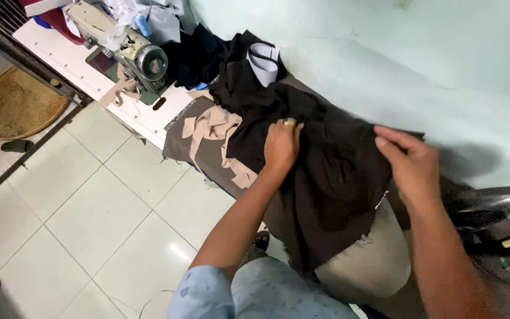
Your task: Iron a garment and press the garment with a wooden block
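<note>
A large piece of dark brown cloth lies spread over a padded board, its frayed lower edge hanging toward me. My left hand, with a ring on one finger, presses flat on the cloth near its middle. My right hand rests on the cloth's right upper edge, fingers pointing left, and seems to pinch that edge. Beige fabric strips lie on a brown cloth just left of the dark piece.
A sewing machine stands on a white table at the upper left. A pale green wall runs behind. White tiled floor lies to the left, with a woven mat. Dark objects sit at right.
</note>
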